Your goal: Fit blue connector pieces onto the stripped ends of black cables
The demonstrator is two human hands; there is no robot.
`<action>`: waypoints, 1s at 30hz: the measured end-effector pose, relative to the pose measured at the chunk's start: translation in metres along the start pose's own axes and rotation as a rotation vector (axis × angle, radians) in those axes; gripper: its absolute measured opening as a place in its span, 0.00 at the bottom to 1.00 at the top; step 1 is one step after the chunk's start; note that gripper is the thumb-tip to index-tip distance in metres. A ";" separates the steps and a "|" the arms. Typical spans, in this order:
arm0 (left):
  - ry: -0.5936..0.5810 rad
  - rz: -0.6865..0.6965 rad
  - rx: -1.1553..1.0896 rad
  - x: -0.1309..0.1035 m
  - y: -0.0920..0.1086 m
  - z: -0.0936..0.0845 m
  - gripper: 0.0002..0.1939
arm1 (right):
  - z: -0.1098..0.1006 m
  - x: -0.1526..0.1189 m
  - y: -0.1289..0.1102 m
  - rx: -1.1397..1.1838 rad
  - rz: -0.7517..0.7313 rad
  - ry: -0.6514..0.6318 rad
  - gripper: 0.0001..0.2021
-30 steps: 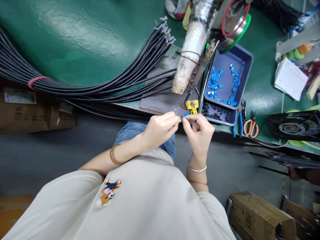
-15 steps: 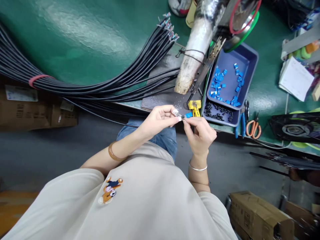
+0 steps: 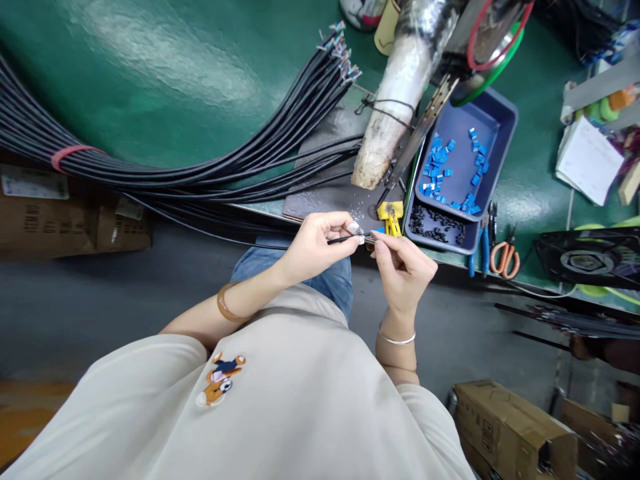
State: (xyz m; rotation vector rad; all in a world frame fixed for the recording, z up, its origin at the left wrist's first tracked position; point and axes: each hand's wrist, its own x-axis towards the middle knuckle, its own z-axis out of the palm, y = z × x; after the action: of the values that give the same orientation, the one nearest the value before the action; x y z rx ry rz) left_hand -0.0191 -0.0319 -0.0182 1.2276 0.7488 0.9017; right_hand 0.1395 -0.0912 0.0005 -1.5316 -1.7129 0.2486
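One black cable (image 3: 341,240), now showing in the left hand (image 3: 320,243), fingertips clamped on it, its end at the right hand (image 3: 404,265), whose fingertips pinch a slender piece (image 3: 371,238) too small to identify; one blue part (image 3: 381,231), more hidden than before, beside the yellow tool (image 3: 393,217).

Head camera, sole view | from the wearer's brow | facing forward, steeply down | shirt (image 3: 310,387) close below, green bench (image 3: 150,73) beyond
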 end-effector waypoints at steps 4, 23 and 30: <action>0.041 0.166 0.304 -0.004 0.001 0.001 0.07 | -0.002 -0.001 -0.001 0.044 0.106 -0.051 0.10; -0.308 -0.170 -0.166 0.000 0.019 -0.015 0.10 | -0.006 0.001 -0.011 0.161 -0.015 -0.096 0.06; -0.208 -0.151 -0.105 0.001 0.016 -0.013 0.10 | -0.017 0.013 -0.014 0.029 0.179 0.096 0.10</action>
State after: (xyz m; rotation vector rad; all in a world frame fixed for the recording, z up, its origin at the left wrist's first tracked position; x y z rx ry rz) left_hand -0.0324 -0.0239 -0.0054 1.1362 0.6113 0.6693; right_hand 0.1412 -0.0887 0.0263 -1.6510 -1.4933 0.2853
